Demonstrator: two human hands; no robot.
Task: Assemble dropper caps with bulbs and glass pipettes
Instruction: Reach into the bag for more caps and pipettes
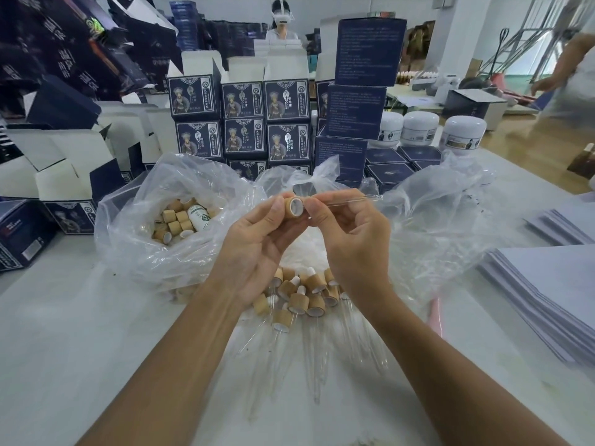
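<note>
1. Nearest me, the finished droppers (297, 297) lie heaped on the table (80, 333).
2. Above that heap, my left hand (257, 239) pinches a bamboo cap (294, 206); my right hand (349, 236) pinches a glass pipette (347, 200) beside it.
3. Beyond, plastic bags (154, 252) crowd both sides.

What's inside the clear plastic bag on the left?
The plastic bag holds loose bamboo caps and one white bottle. Anything beneath them is covered.

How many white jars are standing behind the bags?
3 white jars: one beside the blue box stack, one in the middle, one rightmost. Boxes may hide more.
</note>
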